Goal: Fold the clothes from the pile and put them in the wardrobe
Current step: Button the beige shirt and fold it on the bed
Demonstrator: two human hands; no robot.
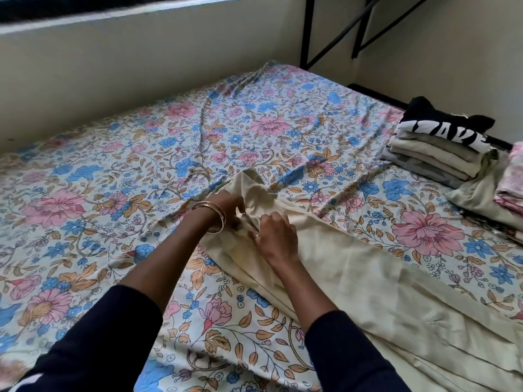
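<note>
Cream garment (325,250) spread across bed (113,165), not yet folded. Left hand (229,207) and right hand (276,236) fingers both pinching its bunched end. Folded stack (441,154) done, far side of garment; more unfolded cloth (475,196) beside stack. Wardrobe out of view, nothing stowed.

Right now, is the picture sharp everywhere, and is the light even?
Head view: the hands on the cream garment are fairly sharp; the window ledge at top is smeared and bright; the wide lens bends the bed sheet edges; light is soft, without hard shadows.
</note>
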